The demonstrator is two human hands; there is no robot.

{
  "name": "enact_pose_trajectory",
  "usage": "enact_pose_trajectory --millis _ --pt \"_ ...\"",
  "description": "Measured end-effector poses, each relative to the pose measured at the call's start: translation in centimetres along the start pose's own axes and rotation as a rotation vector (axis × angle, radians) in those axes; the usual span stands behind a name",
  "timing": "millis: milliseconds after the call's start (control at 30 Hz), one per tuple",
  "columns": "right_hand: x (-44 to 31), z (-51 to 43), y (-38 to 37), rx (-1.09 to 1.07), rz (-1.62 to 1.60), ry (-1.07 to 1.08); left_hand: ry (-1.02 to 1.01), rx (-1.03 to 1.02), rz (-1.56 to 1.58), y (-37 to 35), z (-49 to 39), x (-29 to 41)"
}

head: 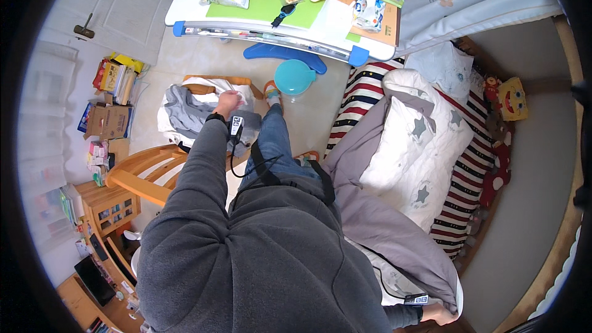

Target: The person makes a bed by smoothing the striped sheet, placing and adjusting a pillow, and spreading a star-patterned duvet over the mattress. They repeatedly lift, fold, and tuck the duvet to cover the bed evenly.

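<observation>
On the left, my left hand is over a pile of white and grey clothes lying on a wooden chair; its fingers touch white cloth, but whether they grip it is unclear. At the lower right, my right hand grips the edge of a grey and white quilt. The quilt lies loosely across the bed, its white star-patterned side turned up over a striped sheet. Each wrist bears a small device with a cable.
Ahead stands a white desk with bags and a watch. A turquoise round stool is near my foot. A wooden chair back, cardboard boxes and books are left. Plush toys line the bed's far side.
</observation>
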State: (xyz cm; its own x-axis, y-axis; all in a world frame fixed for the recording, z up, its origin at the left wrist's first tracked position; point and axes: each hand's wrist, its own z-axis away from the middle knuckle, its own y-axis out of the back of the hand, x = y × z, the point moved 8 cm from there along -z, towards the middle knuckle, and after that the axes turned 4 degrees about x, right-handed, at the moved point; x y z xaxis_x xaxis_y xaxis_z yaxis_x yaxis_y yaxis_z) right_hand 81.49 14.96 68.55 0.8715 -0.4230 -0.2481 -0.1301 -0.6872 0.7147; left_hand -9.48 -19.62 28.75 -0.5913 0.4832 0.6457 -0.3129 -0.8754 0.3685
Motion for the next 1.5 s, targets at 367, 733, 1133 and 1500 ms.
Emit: enact_pose_trajectory --millis 367,733,1133,1500 --pt "-0.2 1.0 0.5 -0.027 -0.017 0.022 -0.057 -0.077 -0.049 -1.9 0.1 3.0" --pt "-1.3 2.7 3.4 -0.004 0.031 -0.015 -0.44 -0.177 -0.481 -7.0 -6.2 4.8" --pt "-3.7 5.9 11.7 0.093 0.199 -0.156 -0.1 -0.235 -0.218 -18.7 -10.5 2.9" --pt "-3.9 6.0 21.3 0.459 0.08 -0.578 -0.258 -0.357 -0.25 -27.0 -16.3 1.4"
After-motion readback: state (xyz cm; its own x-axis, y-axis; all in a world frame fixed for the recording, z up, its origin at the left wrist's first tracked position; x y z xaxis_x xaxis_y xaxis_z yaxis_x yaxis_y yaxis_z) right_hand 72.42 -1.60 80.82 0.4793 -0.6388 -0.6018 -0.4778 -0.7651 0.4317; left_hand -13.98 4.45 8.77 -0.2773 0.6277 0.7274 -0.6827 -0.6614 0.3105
